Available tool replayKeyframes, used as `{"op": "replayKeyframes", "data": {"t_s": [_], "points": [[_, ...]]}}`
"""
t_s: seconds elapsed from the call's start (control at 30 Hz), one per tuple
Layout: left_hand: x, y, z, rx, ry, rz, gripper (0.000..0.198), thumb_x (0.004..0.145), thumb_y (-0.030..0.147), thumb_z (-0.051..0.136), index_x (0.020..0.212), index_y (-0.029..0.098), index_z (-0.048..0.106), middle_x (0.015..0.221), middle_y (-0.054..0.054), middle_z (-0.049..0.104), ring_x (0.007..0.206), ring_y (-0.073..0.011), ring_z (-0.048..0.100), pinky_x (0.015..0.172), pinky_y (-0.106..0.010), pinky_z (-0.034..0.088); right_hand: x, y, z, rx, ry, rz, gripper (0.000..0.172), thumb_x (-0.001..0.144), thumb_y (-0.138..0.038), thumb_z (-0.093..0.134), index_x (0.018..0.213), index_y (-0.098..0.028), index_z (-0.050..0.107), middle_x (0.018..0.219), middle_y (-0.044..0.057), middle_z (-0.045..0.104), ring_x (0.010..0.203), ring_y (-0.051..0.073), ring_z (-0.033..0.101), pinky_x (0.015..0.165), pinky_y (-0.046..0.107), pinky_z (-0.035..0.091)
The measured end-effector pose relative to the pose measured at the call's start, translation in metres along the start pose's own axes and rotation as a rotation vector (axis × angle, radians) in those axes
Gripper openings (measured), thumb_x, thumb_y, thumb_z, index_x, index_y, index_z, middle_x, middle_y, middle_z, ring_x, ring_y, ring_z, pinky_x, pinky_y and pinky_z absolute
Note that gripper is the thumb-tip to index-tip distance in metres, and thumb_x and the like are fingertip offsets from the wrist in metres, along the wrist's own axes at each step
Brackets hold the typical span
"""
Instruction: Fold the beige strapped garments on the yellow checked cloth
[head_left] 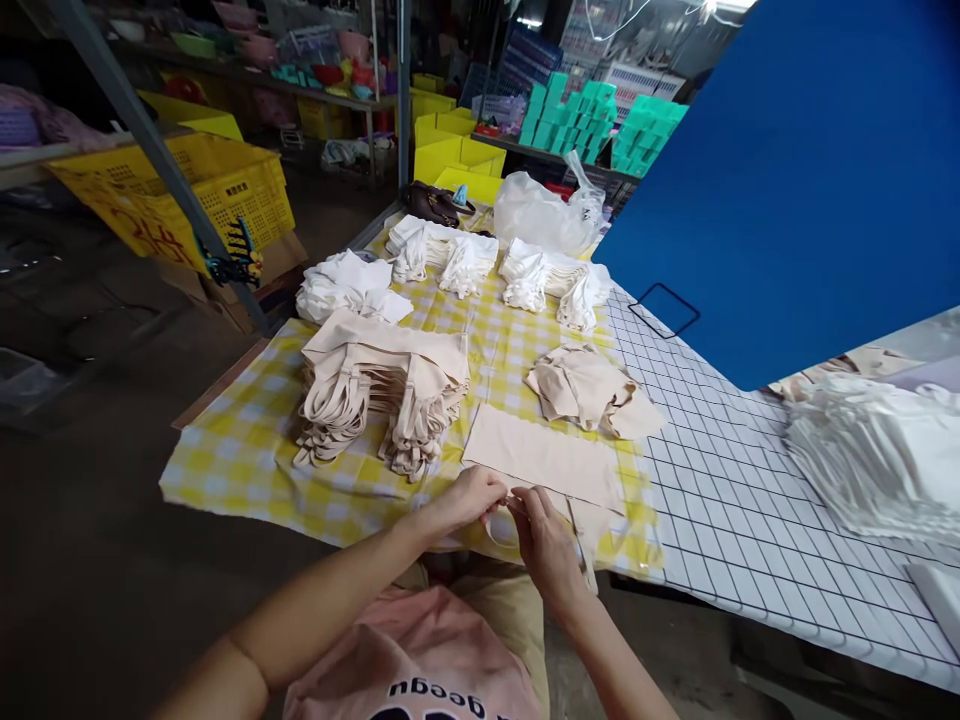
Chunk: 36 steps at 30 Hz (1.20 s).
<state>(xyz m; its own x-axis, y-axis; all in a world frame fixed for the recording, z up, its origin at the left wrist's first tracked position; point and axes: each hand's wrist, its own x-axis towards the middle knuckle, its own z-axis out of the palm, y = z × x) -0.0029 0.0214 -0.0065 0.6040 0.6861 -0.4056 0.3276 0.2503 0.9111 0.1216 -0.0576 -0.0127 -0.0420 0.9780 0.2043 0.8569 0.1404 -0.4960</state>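
A beige strappy garment (pixel 544 450) lies flat at the table's near edge, its wide panel pointing away from me. Just below that panel, my left hand (pixel 478 496) is closed in a pinch on one of its thin straps. My right hand (pixel 541 535) pinches the same strap close beside it, fingertips nearly meeting the left ones. A loop of the strap (pixel 501 535) hangs between the hands. Another strap (pixel 583 540) droops over the edge, right of my right hand. To the left stands a thick stack of matching beige garments (pixel 386 380), straps bunched toward me.
A crumpled beige pile (pixel 589 390) lies beyond the garment. White garment stacks (pixel 442 250) and a plastic bag (pixel 547 215) sit farther back on the yellow checked cloth (pixel 247 440). A large blue board (pixel 810 180) overhangs the right side. A metal post (pixel 157 160) rises at left.
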Motion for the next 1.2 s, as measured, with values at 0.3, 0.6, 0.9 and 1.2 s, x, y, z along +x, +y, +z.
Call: {"op": "replayKeyframes", "data": {"t_s": [0.3,0.6,0.9,1.2], "points": [[0.014,0.0,-0.007,0.39,-0.012,0.08,0.022,0.075,0.017,0.04,0.057,0.014,0.053,0.05,0.002,0.049,0.05,-0.0106,0.048,0.053,-0.021,0.038,0.003,0.012,-0.003,0.04,-0.017,0.066,0.024,0.088,-0.026,0.036,0.078,-0.019,0.057,0.073,0.004,0.057,0.061,0.014,0.053,0.056,0.022,0.036],[0.043,-0.011,-0.015,1.148,0.094,0.703,0.01,0.081,0.019,0.053,0.086,0.017,0.062,0.096,-0.005,0.057,0.096,-0.0195,0.05,0.08,-0.03,0.041,0.032,0.034,-0.006,0.389,0.076,0.494,0.041,0.071,-0.056,0.05,0.064,-0.016,0.058,0.057,0.002,0.057,0.054,0.014,0.047,0.051,0.024,0.036],[0.058,-0.007,-0.012,1.044,0.145,0.551,0.012,0.083,0.022,0.055,0.084,0.017,0.065,0.093,-0.004,0.058,0.093,-0.0186,0.05,0.079,-0.029,0.042,0.044,0.048,-0.001,0.504,0.011,0.527,0.046,0.064,-0.06,0.057,0.072,-0.015,0.064,0.067,0.006,0.063,0.062,0.018,0.054,0.057,0.026,0.04],[0.061,0.005,-0.018,0.972,0.089,0.485,0.011,0.082,0.021,0.055,0.078,0.016,0.065,0.089,-0.005,0.057,0.09,-0.0186,0.049,0.08,-0.029,0.042,0.063,0.053,-0.003,0.166,-0.031,0.221,0.036,0.079,-0.044,0.046,0.071,-0.018,0.068,0.069,0.006,0.063,0.059,0.016,0.055,0.058,0.026,0.039]]}}
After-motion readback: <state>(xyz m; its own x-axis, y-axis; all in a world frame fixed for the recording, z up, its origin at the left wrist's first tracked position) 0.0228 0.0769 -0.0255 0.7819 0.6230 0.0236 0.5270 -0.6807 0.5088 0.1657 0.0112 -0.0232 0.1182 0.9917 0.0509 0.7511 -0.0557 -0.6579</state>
